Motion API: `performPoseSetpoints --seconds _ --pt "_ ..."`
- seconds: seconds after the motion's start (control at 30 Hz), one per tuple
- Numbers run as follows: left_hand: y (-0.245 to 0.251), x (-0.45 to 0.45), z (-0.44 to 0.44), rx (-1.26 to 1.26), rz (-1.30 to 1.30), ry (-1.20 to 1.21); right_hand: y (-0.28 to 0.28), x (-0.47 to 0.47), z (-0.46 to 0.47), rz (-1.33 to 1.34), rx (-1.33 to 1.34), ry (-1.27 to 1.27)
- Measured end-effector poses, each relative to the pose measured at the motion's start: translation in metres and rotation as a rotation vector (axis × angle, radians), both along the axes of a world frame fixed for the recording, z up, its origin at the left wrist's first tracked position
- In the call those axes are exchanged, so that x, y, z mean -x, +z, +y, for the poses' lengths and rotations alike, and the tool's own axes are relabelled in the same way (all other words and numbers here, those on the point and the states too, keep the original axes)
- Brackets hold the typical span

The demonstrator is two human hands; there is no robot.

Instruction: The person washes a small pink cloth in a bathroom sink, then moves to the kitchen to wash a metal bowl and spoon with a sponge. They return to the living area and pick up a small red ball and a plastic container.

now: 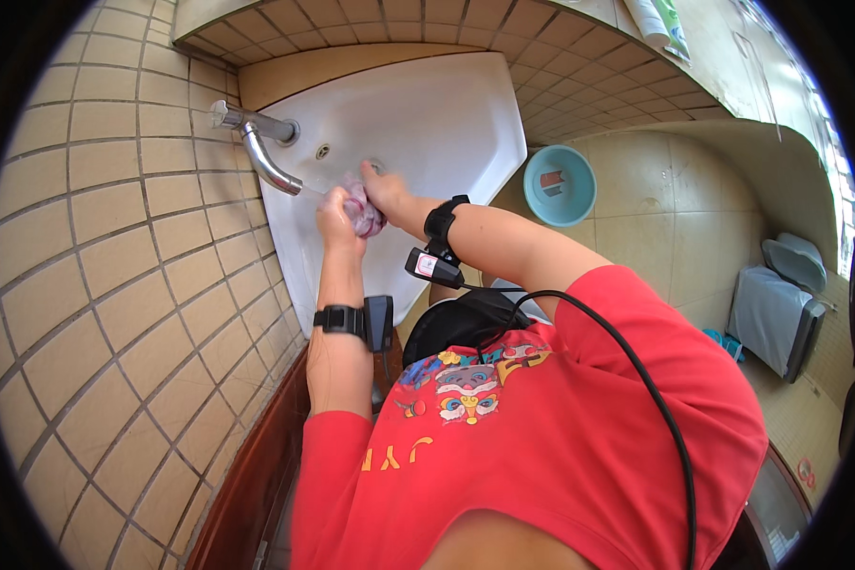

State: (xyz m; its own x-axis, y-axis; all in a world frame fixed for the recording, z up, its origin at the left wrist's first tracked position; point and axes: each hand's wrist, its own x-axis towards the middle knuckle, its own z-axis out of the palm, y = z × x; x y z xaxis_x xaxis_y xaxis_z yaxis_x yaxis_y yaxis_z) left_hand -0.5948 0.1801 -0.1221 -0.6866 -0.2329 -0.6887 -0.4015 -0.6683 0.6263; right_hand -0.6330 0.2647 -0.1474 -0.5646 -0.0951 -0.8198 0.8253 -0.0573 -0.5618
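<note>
A wet, bunched pale cloth (362, 208) with pinkish-purple markings is between my two hands, over the white ceramic sink (427, 107). My left hand (337, 217) is closed around the cloth's left side, just below the spout of the chrome faucet (274, 171). On the other side, my right hand (387, 194) grips the cloth, with one digit sticking out towards the basin. A thin stream of water seems to run from the spout onto the left hand and cloth. The folds hide most of my fingers.
The sink's overflow hole (323, 151) lies near the faucet base. A tiled wall (128, 235) rises close on my left. On the floor to the right stands a light-blue plastic basin (560, 187). A black cable (634, 349) runs from my right wrist device (433, 266) across my shirt.
</note>
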Motion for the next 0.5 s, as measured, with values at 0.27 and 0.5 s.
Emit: performPoseSetpoints --seconds 0.27,0.5 --pt "0.007 -0.045 -0.026 0.306 0.014 -0.129 -0.006 -0.017 -0.027 0.312 -0.026 0.438" --pt "0.010 -0.024 -0.017 -0.254 0.094 -0.059 0.012 -0.012 -0.030 0.663 -0.357 0.552"
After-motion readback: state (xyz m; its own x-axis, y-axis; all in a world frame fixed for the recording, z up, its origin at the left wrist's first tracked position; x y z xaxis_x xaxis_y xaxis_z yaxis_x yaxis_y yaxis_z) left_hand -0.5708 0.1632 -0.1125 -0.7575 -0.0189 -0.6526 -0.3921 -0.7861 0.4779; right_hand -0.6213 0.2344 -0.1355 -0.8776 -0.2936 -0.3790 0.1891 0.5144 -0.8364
